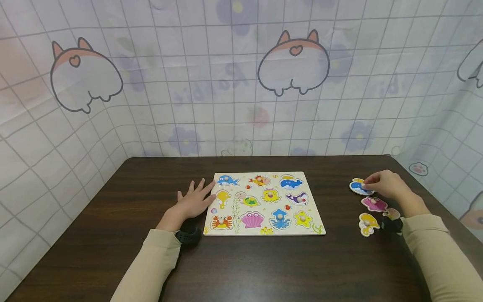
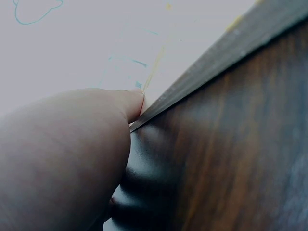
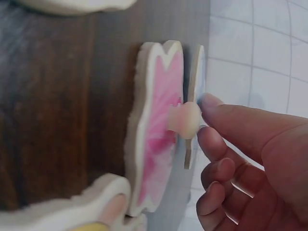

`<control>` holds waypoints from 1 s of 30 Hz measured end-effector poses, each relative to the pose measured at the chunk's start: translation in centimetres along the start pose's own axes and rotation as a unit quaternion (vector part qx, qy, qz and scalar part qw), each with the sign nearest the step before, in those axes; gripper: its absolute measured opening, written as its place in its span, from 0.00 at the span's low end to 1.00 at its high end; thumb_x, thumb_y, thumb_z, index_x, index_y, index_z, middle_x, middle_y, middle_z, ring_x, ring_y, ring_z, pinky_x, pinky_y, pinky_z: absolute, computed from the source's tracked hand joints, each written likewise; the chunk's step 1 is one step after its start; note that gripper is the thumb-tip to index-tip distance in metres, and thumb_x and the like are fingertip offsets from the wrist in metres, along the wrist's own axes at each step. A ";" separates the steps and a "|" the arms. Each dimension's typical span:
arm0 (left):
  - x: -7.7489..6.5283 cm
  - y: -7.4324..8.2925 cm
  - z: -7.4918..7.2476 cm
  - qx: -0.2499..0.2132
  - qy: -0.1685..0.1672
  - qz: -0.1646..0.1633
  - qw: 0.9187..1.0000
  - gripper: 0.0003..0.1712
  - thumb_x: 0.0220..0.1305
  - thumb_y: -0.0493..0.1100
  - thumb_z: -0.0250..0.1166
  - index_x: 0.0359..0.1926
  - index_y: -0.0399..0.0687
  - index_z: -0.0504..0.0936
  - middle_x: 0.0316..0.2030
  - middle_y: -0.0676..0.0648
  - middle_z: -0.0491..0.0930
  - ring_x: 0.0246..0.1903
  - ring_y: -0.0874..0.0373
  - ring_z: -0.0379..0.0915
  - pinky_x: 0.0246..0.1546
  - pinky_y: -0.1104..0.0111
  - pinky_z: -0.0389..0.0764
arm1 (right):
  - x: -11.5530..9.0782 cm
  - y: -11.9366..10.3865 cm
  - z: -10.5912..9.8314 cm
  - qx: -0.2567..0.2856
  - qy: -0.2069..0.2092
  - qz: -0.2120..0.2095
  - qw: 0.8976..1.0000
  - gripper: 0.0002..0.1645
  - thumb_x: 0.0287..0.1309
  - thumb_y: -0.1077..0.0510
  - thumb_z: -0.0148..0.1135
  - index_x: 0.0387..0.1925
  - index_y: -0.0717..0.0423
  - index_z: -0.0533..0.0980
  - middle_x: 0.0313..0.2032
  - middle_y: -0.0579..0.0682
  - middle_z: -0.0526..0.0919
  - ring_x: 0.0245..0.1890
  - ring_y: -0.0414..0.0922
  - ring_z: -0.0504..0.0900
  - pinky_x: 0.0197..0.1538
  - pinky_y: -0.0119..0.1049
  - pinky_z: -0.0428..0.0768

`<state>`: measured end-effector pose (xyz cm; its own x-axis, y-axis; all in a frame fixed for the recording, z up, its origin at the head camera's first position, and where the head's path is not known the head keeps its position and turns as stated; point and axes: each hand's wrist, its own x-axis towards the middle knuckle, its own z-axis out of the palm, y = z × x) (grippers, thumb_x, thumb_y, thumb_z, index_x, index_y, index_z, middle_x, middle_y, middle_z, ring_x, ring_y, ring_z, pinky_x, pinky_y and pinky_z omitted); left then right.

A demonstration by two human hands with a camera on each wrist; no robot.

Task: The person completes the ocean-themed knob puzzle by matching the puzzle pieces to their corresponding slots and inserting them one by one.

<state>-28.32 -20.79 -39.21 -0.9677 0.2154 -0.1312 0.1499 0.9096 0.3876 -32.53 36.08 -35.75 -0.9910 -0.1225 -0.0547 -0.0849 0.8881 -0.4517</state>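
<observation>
A wooden peg puzzle board [image 1: 264, 233] with sea animals lies flat on the table. My left hand [image 1: 191, 202] has its fingers spread at the board's left edge, fingertips on the edge. In the left wrist view the thumb [image 2: 108, 103] lies along the board's side. My right hand [image 1: 386, 184] pinches a blue whale puzzle piece [image 1: 356, 186] between thumb and fingers, at the right of the table. Just in front of that hand lies a pink shell piece [image 1: 374, 204], whose round knob [image 3: 191, 120] partly hides the whale piece in the right wrist view.
A yellow seahorse piece [image 1: 367, 224] and a turtle piece [image 1: 391, 214], partly hidden by the right wrist, lie near the shell piece. Several pictures on the board, such as the crab [image 1: 221, 222], bear knobs. A white tiled-pattern cloth [image 1: 234, 109] surrounds the dark wooden table [image 1: 264, 268].
</observation>
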 end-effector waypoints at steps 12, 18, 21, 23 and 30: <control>0.1 -0.1 0.1 0.000 0.002 0.000 1.000 0.37 0.82 0.58 0.46 0.83 0.54 0.49 0.81 0.35 0.39 0.77 0.31 0.26 0.65 0.25 0.30 | 0.0 -2.5 -0.9 -0.005 0.036 -0.031 0.999 0.20 0.69 0.55 0.66 0.46 0.73 0.82 0.41 0.68 0.85 0.41 0.62 0.81 0.49 0.64 0.77; 0.0 0.1 0.0 -0.005 0.001 0.002 1.000 0.37 0.82 0.57 0.46 0.83 0.53 0.50 0.80 0.35 0.39 0.77 0.30 0.26 0.65 0.25 0.30 | 0.4 -3.8 -0.5 -0.007 0.042 -0.048 0.998 0.19 0.68 0.55 0.66 0.46 0.72 0.83 0.41 0.66 0.86 0.38 0.57 0.81 0.46 0.60 0.78; -0.1 0.1 0.0 -0.005 0.002 0.002 1.000 0.37 0.82 0.57 0.46 0.83 0.53 0.50 0.80 0.35 0.39 0.77 0.30 0.26 0.65 0.25 0.30 | 0.7 -4.4 -0.2 -0.008 0.043 -0.054 0.998 0.20 0.68 0.55 0.66 0.47 0.71 0.83 0.42 0.66 0.86 0.38 0.56 0.81 0.45 0.59 0.79; -0.1 0.1 -0.1 -0.005 0.002 0.002 1.000 0.37 0.82 0.57 0.46 0.83 0.53 0.50 0.80 0.35 0.39 0.77 0.30 0.26 0.65 0.25 0.30 | 0.9 -4.9 0.0 -0.007 0.043 -0.060 0.997 0.20 0.68 0.54 0.66 0.47 0.70 0.83 0.42 0.65 0.86 0.39 0.56 0.82 0.46 0.59 0.79; 0.0 -0.1 0.1 -0.002 0.001 0.004 1.000 0.37 0.82 0.58 0.46 0.83 0.53 0.50 0.80 0.35 0.39 0.77 0.30 0.26 0.65 0.25 0.30 | 1.7 -6.7 0.7 -0.006 0.037 -0.080 0.996 0.19 0.67 0.54 0.67 0.46 0.68 0.84 0.41 0.62 0.87 0.39 0.55 0.81 0.44 0.57 0.79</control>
<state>-28.35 -20.82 -39.33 -0.9669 0.2213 -0.1271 0.1559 0.9064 0.3925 -33.57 29.55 -33.45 -0.9696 -0.2298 0.0837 -0.2429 0.8652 -0.4387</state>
